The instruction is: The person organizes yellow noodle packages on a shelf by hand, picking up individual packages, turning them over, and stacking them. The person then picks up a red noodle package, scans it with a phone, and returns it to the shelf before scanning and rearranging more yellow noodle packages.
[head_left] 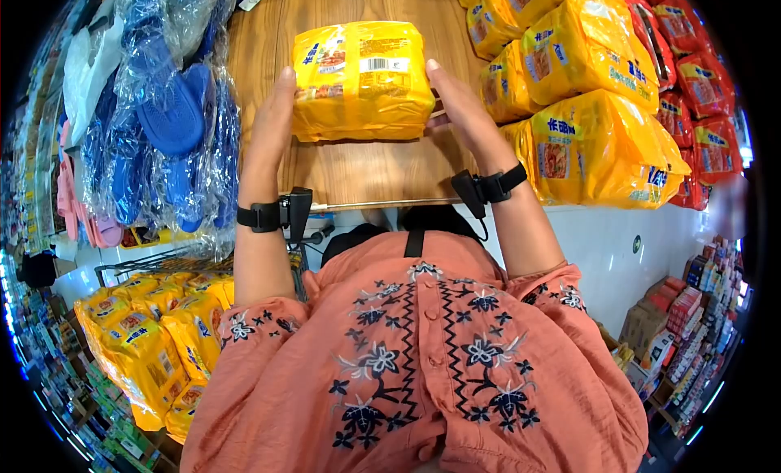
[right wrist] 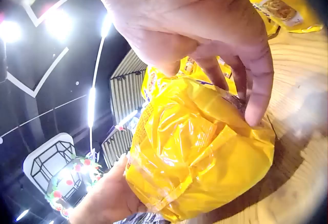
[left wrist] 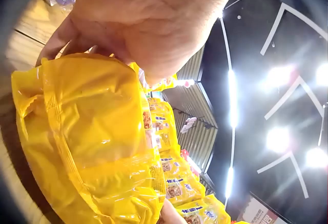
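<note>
Noodle pack (head_left: 362,81): lying on wooden shelf (head_left: 358,176), barcode face up, squeezed between both palms. Left hand (head_left: 270,119) at its 9 o'clock, right hand (head_left: 460,107) at its 3 o'clock. Fingers close to straight, laid flat along the wrapper ends, not wrapped round. Probably best handled with even pressure from both sides, kept level, soft enough not to crush the contents. More yellow packs (head_left: 586,91) at 3 o'clock, bagged slippers (head_left: 171,115) at 9 o'clock.
</note>
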A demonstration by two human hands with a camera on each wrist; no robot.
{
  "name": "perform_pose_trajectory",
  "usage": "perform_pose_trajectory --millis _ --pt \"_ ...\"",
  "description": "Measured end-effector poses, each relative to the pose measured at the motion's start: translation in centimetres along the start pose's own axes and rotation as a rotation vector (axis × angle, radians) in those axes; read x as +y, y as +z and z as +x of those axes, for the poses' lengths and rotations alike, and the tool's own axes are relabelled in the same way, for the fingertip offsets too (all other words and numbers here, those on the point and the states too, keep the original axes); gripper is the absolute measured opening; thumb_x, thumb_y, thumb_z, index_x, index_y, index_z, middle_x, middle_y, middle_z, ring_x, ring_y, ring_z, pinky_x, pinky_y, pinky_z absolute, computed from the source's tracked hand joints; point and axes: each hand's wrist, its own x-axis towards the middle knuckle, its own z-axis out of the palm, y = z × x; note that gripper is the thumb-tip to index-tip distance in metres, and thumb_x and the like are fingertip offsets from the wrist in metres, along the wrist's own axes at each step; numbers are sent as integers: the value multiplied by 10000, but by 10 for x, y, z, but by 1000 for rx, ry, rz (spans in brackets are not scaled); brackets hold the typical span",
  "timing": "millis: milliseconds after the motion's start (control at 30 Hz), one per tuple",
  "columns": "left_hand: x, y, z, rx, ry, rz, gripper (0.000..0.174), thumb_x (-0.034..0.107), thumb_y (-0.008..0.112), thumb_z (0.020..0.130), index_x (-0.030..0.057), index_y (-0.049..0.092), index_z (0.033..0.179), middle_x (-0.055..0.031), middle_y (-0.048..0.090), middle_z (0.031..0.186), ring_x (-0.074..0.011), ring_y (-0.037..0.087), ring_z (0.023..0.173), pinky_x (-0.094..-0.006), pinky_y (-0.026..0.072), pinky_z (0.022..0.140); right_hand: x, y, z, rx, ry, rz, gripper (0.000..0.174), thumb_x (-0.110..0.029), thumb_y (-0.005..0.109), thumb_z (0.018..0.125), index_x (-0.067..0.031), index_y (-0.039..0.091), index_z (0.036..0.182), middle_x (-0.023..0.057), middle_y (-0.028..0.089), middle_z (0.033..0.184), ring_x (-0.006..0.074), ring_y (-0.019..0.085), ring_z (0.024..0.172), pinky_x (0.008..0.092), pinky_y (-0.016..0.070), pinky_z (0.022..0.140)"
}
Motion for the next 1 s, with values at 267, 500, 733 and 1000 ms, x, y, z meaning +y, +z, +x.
perform_pose_trajectory --millis 267,500,733,1000 --pt "24 9 0 41 40 67 692 533 418 1044 -88 579 1303 -239 613 1301 -261 571 1212 -315 398 1050 -5 -5 19 -16 -12 -7 640 -603 432 1003 -33 651 1193 49 685 993 137 632 759 251 515 624" --pt "26 23 -5 87 83 27 551 404 454 1060 -93 583 1259 -164 644 1222 -207 583 1120 -315 421 1012 18 3 25 62 -33 105 534 -524 436 1023 -42 653 1099 40 665 901 124 607 700 243 487 562" --pt "28 20 13 -38 -110 -50 508 402 472 1057 -60 617 1209 -112 674 1127 -161 612 1010 -281 458 920 85 3 73 89 -41 182 438 -397 408 1047 -14 611 1107 79 649 908 156 594 742 275 474 627" --pt "8 14 27 -114 -157 -172 602 487 514 1028 -58 590 1273 -113 674 1193 -153 650 1016 -276 492 888 62 8 75 42 140 232 619 -532 454 1001 55 609 1126 143 657 992 237 632 875 365 514 755"
